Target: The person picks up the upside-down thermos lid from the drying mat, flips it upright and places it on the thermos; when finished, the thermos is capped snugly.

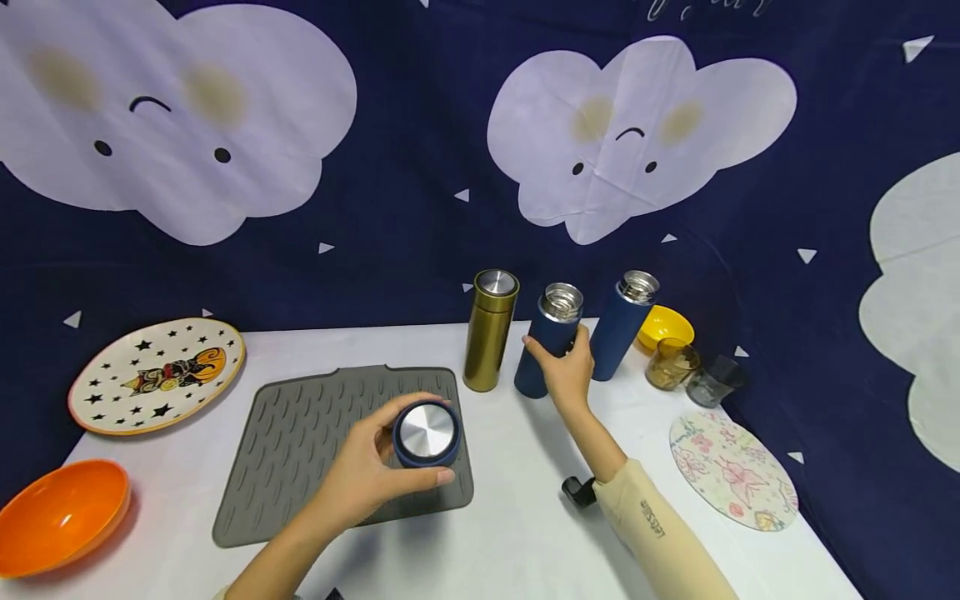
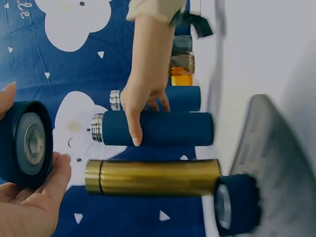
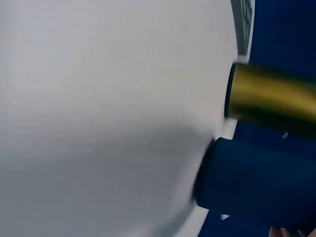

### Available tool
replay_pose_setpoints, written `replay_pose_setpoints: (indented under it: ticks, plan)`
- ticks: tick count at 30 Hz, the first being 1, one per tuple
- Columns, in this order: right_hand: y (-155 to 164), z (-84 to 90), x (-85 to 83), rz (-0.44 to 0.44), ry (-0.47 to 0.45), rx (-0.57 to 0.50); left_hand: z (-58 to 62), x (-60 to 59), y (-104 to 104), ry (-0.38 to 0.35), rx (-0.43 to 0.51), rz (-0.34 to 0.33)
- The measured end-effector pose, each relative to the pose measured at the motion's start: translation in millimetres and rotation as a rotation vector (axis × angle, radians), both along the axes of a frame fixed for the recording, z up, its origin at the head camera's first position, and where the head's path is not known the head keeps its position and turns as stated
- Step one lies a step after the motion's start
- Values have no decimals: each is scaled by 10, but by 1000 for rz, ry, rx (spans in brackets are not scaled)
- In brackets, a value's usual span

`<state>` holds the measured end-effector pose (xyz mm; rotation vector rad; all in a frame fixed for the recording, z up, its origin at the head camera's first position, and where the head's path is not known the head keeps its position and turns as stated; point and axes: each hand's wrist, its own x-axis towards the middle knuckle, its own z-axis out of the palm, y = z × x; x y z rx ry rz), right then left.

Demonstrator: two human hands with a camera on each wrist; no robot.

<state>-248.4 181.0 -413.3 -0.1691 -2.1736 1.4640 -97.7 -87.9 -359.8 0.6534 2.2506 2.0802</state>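
Observation:
My left hand (image 1: 367,467) grips a blue bottle lid (image 1: 427,432) with a brushed silver top, held over the grey mat. In the left wrist view the lid's hollow underside shows. My right hand (image 1: 566,371) is wrapped round a blue thermos bottle (image 1: 531,377), whose steel threaded neck is uncovered. Just right of it stands a second blue thermos bottle (image 1: 617,333), also uncapped. A gold thermos (image 1: 487,346) with its cap on stands to the left. Another blue lid (image 2: 242,205) lies on the mat in the left wrist view, hidden in the head view.
The grey ridged mat (image 1: 300,450) lies left of centre. Beyond it are a star-patterned plate (image 1: 112,392) and an orange bowl (image 1: 67,517). At right are a yellow bowl (image 1: 663,323), an amber glass (image 1: 671,367), a dark glass (image 1: 712,383) and a floral round mat (image 1: 731,471).

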Motion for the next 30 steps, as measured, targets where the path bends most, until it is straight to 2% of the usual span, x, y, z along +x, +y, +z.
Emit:
replay_pose_setpoints:
  ticks: [4,7,12,18,22,30]
  plan:
    - [-44,34,378,82,19,24,201,-187,152,18,19,0]
    - [-105,46,662,134,31,52,332,-346,316,58,33,-9]
    - [-190,-6,982,192,62,67,411,-564,603,100,68,-52]
    - [-184,-129,1077,218,91,52,346,-733,878,77,104,-85]
    - [-163,-148,1088,207,87,63,271,-789,1006,54,130,-94]
    - [-145,-117,1112,222,79,108,192,-836,1139,164,54,-66]
